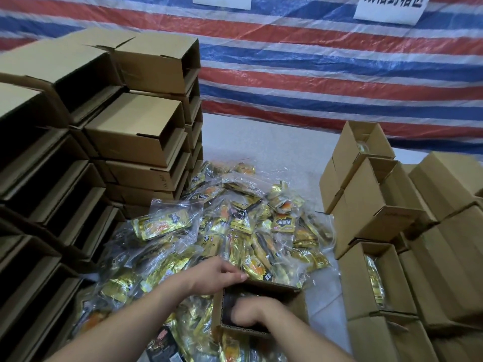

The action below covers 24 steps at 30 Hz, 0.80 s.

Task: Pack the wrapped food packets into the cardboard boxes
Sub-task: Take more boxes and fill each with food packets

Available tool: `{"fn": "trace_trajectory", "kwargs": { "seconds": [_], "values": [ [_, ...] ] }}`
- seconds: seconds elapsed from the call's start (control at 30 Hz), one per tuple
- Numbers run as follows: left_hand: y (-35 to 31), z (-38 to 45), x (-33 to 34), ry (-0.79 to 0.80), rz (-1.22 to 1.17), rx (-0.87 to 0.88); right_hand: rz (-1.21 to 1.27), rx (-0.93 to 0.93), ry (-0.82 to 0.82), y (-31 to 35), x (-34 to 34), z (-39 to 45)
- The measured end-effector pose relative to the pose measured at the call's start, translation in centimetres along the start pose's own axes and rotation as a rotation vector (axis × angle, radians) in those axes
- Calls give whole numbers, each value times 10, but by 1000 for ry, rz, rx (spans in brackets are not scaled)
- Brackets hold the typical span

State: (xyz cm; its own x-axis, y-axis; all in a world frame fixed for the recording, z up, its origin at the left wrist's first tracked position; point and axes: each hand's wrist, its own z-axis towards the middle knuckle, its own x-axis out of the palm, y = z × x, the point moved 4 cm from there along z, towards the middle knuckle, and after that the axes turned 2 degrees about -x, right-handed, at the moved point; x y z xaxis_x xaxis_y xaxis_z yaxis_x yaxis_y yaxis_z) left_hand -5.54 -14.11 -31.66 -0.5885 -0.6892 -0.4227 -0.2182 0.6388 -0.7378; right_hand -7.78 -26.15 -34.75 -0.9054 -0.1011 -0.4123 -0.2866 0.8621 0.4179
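Up on the red, white and blue striped tarpaulin wall point(313, 61), a white paper sign point(390, 7) carries large black Chinese characters, but the frame cuts off their tops and they can't be read with certainty. A second white paper sheet point(222, 1) to its left shows no writing. The gold foil food packets in clear wrap point(235, 226) bear black label patches with white characters, too blurred to make out. One brown cardboard box point(146, 173) in the left stack has small printed numbers on its edge, illegible.

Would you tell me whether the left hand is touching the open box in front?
Touching: the head view shows the left hand with fingertips resting on the far rim of the open box.
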Motion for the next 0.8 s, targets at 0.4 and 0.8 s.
{"fn": "trace_trajectory", "kwargs": {
  "seconds": [0.4, 0.8],
  "values": [
    [1, 7, -2, -36, -17, 1, 147, -63, -99, 3, -24, -26],
    [4, 5, -1, -32, -24, 2, 371, 52, -135, -41, -20, -48]
  ]
}}
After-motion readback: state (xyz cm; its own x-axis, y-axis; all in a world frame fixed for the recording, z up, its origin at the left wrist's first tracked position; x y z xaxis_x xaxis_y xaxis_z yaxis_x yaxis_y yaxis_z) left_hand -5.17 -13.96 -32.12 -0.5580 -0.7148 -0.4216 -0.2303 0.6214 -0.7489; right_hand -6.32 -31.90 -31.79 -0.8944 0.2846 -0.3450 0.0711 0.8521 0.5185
